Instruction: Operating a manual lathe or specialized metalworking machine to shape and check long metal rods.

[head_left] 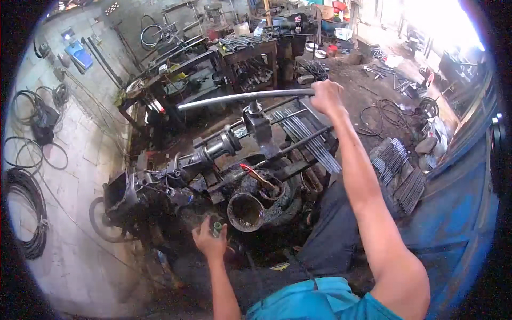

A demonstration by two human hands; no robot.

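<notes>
In my right hand (326, 98) is the end of a long, grey metal bar (224, 100), with the fingers closed around it. The bar reaches left across a dark, greasy machine (213, 152) and passes over an upright metal block (259, 128) on it. My left hand (210, 242) is low in front of the machine, its thumb and fingers around a small green knob-like part (216, 228). Just right of that hand sits a round metal can (246, 212) with murky contents. A red-tipped tool (258, 176) leans above the can.
Several metal rods (306, 136) lie across the machine's right end. More rod bundles (394, 160) are on the floor at right, near loose cable (381, 117). Behind stands a cluttered workbench (250, 50). Coiled cables (26, 213) hang on the left wall; a blue metal panel (453, 229) borders the right.
</notes>
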